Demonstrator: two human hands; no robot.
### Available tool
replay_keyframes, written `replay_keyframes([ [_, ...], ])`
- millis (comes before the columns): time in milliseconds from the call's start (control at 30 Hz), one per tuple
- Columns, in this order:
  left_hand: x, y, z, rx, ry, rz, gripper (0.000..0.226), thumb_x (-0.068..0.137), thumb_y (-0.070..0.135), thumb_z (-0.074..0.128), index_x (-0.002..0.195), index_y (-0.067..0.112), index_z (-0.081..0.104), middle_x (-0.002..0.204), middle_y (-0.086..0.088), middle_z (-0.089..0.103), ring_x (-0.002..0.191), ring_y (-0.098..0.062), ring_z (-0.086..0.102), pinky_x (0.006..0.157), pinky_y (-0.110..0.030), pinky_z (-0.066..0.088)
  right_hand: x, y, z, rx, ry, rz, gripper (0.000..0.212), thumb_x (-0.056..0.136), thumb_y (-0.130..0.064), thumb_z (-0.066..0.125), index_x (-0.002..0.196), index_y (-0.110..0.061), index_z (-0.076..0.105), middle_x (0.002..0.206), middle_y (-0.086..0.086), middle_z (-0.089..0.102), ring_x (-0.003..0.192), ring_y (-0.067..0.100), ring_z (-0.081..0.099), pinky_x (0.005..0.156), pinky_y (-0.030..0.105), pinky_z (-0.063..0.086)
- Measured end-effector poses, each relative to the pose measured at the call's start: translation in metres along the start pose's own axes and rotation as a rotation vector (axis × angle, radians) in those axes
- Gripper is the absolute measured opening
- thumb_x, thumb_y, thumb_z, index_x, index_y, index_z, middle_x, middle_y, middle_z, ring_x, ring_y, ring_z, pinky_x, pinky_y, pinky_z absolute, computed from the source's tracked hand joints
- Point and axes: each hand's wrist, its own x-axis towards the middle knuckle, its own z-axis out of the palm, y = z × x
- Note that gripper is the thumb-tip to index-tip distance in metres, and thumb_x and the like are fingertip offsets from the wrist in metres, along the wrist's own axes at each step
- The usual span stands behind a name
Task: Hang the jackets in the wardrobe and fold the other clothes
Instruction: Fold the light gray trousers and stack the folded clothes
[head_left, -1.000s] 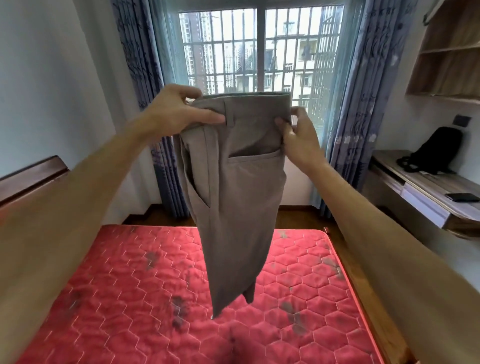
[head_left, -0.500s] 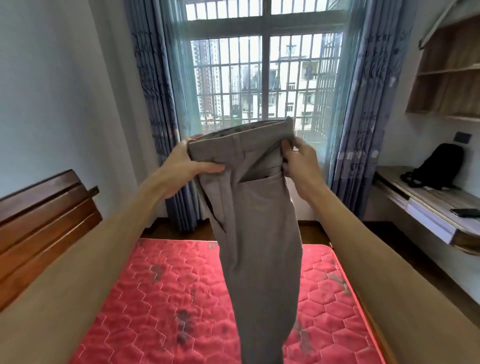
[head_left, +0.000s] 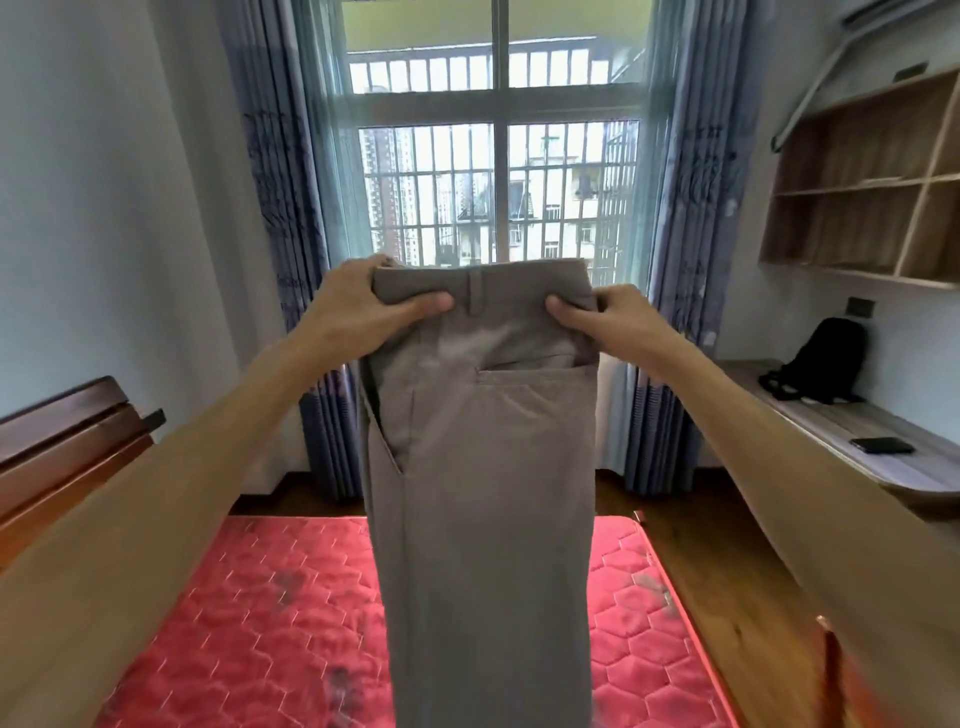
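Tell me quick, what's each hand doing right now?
Left hand: closed, gripping the waistband of the grey trousers.
Right hand: closed, gripping the waistband's other end.

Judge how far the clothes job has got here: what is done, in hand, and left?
Done: nothing finished shows; no folded pile or hung jacket in view. In hand: the left hand and right hand grip the waistband of grey trousers hanging straight above the red mattress. Left: folding them; any jackets are out of view.
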Motion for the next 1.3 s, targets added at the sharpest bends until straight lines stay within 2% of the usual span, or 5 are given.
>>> replay_keyframes([
  [300,0.033,-0.047,-0.002,0.040,-0.272,-0.164,0.024,0.073,0.017,0.088,0.087,0.020,0.069,0.079,0.008,0.067,0.064,0.004,0.064,0.056,-0.002,0.042,0.040,0.004,0.039,-0.027,-0.111,0.158,0.040,0.074,-0.038,0.085,0.092,-0.006,0.071,0.073,0.005,0.071,0.055,0.015,0.064,0.060,0.027,0.057],
  [533,0.074,-0.041,-0.018,0.247,0.081,-0.014,0.041,0.060,0.039,0.094,0.073,0.022,0.059,0.070,0.013,0.055,0.064,0.004,0.047,0.054,-0.016,0.032,0.095,0.004,0.053,0.110,0.126,-0.052,0.045,0.074,-0.026,0.072,0.117,-0.016,0.065,0.108,0.005,0.070,0.104,0.029,0.067,0.091,0.050,0.056],
  [767,0.066,-0.027,-0.021,0.210,0.190,0.173,0.048,0.058,0.048,0.093,0.070,0.021,0.055,0.067,0.014,0.053,0.061,0.004,0.044,0.055,-0.015,0.033,0.091,0.003,0.038,0.112,0.198,-0.121,0.035,0.078,-0.026,0.064,0.112,-0.021,0.065,0.109,0.003,0.070,0.104,0.027,0.067,0.086,0.048,0.058],
  [967,0.041,-0.022,-0.015,0.161,0.176,0.193,0.051,0.061,0.048,0.091,0.072,0.009,0.060,0.065,0.004,0.052,0.059,-0.001,0.040,0.057,-0.025,0.033,0.032,-0.007,0.035,-0.064,0.213,-0.160,0.023,0.092,-0.014,0.062,0.113,-0.014,0.068,0.102,0.003,0.071,0.080,0.006,0.063,0.069,0.019,0.046],
  [1300,0.021,0.000,-0.050,0.165,0.109,0.155,0.050,0.061,0.054,0.089,0.080,0.013,0.066,0.071,0.005,0.058,0.067,-0.004,0.051,0.061,-0.017,0.041,0.015,-0.032,0.028,0.017,0.196,-0.109,0.034,0.086,-0.025,0.064,0.118,-0.014,0.069,0.110,0.003,0.072,0.103,0.020,0.067,0.093,0.039,0.055],
])
